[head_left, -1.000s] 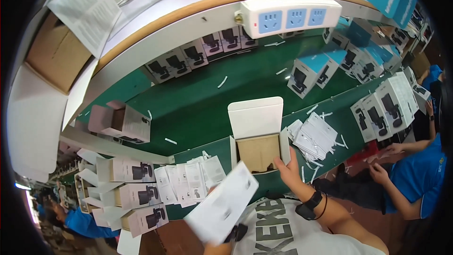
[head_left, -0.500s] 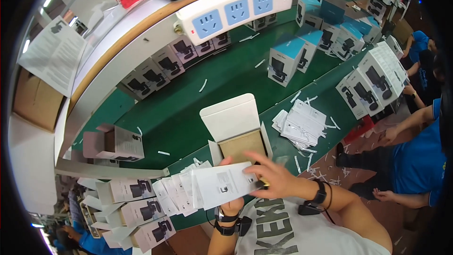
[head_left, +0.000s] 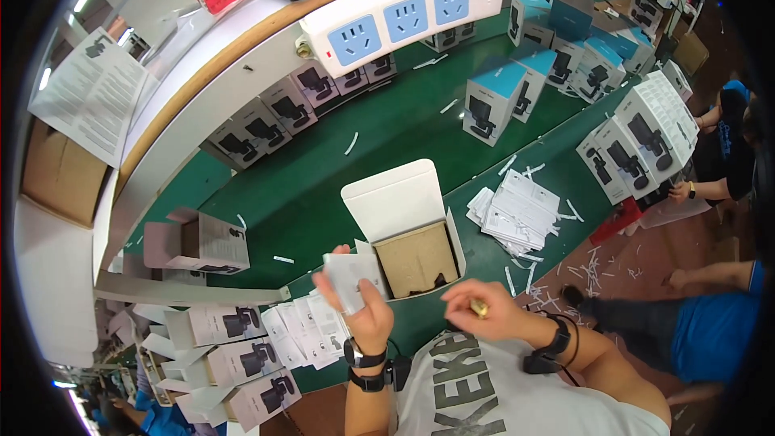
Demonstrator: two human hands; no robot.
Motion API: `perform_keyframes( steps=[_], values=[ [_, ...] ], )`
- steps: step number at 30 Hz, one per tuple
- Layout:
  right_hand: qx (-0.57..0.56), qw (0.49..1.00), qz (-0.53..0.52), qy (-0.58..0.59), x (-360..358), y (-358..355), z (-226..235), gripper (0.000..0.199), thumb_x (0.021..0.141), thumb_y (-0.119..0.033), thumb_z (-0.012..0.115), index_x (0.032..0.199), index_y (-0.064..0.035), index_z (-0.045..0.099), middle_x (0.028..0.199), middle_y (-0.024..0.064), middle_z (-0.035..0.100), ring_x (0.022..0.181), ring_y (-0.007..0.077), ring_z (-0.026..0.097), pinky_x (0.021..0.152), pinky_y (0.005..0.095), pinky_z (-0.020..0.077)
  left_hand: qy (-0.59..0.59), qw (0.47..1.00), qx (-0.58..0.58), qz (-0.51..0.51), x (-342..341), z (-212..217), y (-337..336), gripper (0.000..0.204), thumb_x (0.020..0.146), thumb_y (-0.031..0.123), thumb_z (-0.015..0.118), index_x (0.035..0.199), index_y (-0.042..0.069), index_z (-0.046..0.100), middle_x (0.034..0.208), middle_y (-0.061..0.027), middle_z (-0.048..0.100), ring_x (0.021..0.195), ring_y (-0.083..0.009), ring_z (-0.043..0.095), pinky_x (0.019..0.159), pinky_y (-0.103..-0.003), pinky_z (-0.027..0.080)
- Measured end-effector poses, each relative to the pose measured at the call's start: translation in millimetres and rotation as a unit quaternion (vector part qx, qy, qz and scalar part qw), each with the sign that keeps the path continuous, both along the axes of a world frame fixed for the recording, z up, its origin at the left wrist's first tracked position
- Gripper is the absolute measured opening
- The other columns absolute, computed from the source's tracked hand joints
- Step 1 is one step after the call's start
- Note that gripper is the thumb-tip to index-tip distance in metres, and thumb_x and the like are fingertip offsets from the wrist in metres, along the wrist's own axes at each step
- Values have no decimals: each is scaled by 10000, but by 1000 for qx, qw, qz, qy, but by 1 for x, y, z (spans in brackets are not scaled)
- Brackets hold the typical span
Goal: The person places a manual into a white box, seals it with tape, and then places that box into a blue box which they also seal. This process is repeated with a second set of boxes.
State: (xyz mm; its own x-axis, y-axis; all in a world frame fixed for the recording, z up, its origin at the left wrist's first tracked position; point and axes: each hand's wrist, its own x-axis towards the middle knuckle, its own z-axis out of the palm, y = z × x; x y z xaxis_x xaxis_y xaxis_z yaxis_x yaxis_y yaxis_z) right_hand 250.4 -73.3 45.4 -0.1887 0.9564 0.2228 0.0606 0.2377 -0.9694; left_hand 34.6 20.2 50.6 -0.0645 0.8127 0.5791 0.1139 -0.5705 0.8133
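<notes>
1. While the open carton (head_left: 416, 252) stands on the green surface (head_left: 387, 145) with its white lid flap raised on the far side, a folded white leaflet (head_left: 349, 276) is held just beside its left wall, touching or nearly touching it.
2. The leaflet is pinched by the left hand (head_left: 361, 304), thumb on the near face and fingers behind; its long axis is seen running roughly left to right, tilted toward the carton mouth.
3. The carton lies up and to the right of the left hand, which is the nearer of the two hands to its opening.
4. The right hand (head_left: 483, 312) is curled near the carton's front right corner, closed about a small yellowish item (head_left: 478, 307) too small to be identified.
5. A brown cardboard insert is seen filling the carton.
6. Right of the carton, a fanned stack of white printed sheets (head_left: 517, 211) is laid on the surface.
7. Left of the carton, an opened grey-white box (head_left: 198, 241) lies on its side; below it, further leaflets (head_left: 305, 329) and closed boxes with dark product pictures are stacked.
8. Beyond the carton, blue-topped boxes (head_left: 492, 101) are ranged, and a white power strip with blue sockets (head_left: 404, 20) is fixed to the shelf edge.
</notes>
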Motion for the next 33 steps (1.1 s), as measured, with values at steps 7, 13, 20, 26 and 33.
perform_keyframes(
  steps=[7,13,20,26,33],
  values=[
    [-316,929,-50,188,26,-51,-69,228,1054,-156,615,1257,-53,598,971,40,669,796,80,586,720,246,503,315,948,-27,48,1,0,-10,707,910,-38,563,1563,-33,290,1541,-270,390,1369,-384,482,1176,-474,340],
    [-294,920,-176,189,38,11,-52,240,1040,-137,632,1251,-36,576,1020,55,632,842,73,546,753,223,468,143,938,-316,-7,-20,-54,-31,867,847,128,768,1560,-40,305,1506,-279,426,1351,-439,485,1144,-457,383],
    [-88,958,-249,-115,-7,54,-66,424,877,-162,806,1193,-41,551,1061,53,567,933,133,547,810,266,477,456,887,-69,-11,14,-20,-41,981,775,297,883,1537,-43,367,1549,-299,386,1378,-469,461,1152,-493,393],
    [-67,970,-213,-94,-2,59,-63,455,855,-188,834,1189,-42,562,1068,86,580,1014,184,580,858,308,490,582,813,-11,20,37,-18,-30,956,727,336,888,1510,9,448,1551,-303,387,1405,-490,422,1164,-535,373],
    [-15,978,-135,-159,46,80,-38,235,904,-231,770,1056,-82,673,990,97,684,908,285,653,805,383,526,575,817,8,-48,33,-34,-20,897,752,357,862,1508,64,477,1544,-295,414,1435,-473,397,1183,-541,348]
  ],
)
